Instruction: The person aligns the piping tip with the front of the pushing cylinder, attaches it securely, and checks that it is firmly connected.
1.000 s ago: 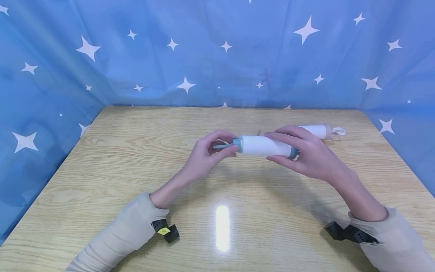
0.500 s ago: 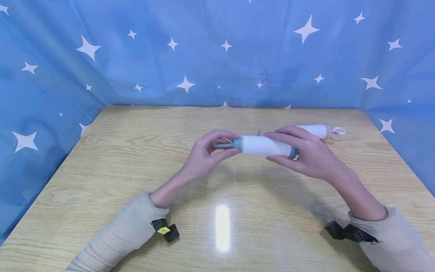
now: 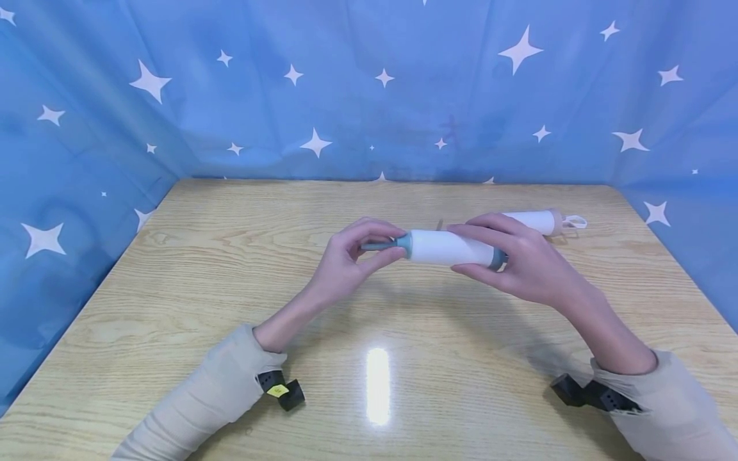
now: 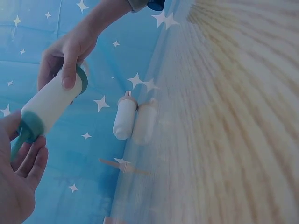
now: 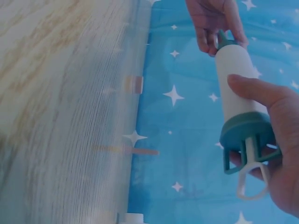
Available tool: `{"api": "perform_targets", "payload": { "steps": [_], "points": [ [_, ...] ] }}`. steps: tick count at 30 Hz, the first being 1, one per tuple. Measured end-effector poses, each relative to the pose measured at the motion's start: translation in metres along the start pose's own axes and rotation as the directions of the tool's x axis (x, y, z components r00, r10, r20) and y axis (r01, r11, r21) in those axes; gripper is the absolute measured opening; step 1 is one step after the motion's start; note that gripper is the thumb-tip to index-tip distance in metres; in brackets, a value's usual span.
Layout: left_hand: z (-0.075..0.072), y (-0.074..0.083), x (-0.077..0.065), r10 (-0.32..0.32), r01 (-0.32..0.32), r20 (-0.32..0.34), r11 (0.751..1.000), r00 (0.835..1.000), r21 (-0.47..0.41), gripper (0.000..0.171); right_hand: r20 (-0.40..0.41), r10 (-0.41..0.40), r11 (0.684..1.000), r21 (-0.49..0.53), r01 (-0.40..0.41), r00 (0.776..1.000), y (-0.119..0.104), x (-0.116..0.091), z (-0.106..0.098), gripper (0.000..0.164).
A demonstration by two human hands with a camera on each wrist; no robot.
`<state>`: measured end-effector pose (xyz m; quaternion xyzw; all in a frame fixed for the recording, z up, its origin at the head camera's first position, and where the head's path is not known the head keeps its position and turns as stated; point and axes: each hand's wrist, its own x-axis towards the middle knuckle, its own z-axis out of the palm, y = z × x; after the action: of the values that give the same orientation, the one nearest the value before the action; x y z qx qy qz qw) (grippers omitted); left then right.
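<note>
A white piping syringe [image 3: 435, 246] with teal ends is held level above the table. My left hand [image 3: 352, 259] pinches its teal nozzle cap [image 4: 32, 126] between thumb and fingers; the narrow nozzle points into that palm. Around the other end of the barrel, my right hand [image 3: 527, 269] grips with thumb and fingers. The right wrist view shows the teal end cap [image 5: 247, 130] with finger loops and a white plunger ring [image 5: 253, 181] beside that palm. Behind my right hand lies a second white syringe [image 3: 533, 222] with a beige end, partly hidden in the head view.
The wooden table [image 3: 173, 288] runs back to a blue curtain [image 3: 369, 96] with white stars. A thin pinkish stick [image 5: 145, 151] and a small pinkish piece [image 5: 135, 85] show near the table's far edge. Each sleeve carries a black wrist camera [image 3: 282, 389].
My left thumb and fingers have shifted slightly around the nozzle cap, and the nozzle has turned a little. My right hand and the barrel stay in place.
</note>
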<state>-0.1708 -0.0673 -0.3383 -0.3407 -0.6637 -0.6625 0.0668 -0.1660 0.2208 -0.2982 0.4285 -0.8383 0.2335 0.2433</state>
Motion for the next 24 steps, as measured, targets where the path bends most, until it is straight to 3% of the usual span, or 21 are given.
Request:
{"api": "perform_targets", "payload": {
  "steps": [7,13,16,24],
  "points": [
    [0.0009,0.0020,0.0001,-0.071,0.071,-0.018,0.997,0.997,0.016,0.029,-0.007,-0.011,1.000,-0.012,0.010,1.000,-0.0010,0.0005,-0.0004,0.060],
    [0.0003,0.0016,-0.0004,-0.143,0.145,0.027,0.985,0.989,-0.094,0.028,-0.009,-0.012,1.000,-0.009,0.011,1.000,-0.0015,0.0008,-0.0016,0.060],
    [-0.0001,0.0016,-0.0003,-0.146,0.150,0.043,0.983,0.988,-0.105,0.026,-0.006,-0.009,1.000,-0.006,0.008,1.000,-0.0016,0.0006,-0.0018,0.061],
    [0.0009,0.0031,-0.0004,-0.108,0.109,0.026,0.994,0.994,-0.022,0.029,-0.001,-0.005,1.000,-0.003,0.005,1.000,-0.0013,-0.0003,-0.0023,0.062]
  ]
}}
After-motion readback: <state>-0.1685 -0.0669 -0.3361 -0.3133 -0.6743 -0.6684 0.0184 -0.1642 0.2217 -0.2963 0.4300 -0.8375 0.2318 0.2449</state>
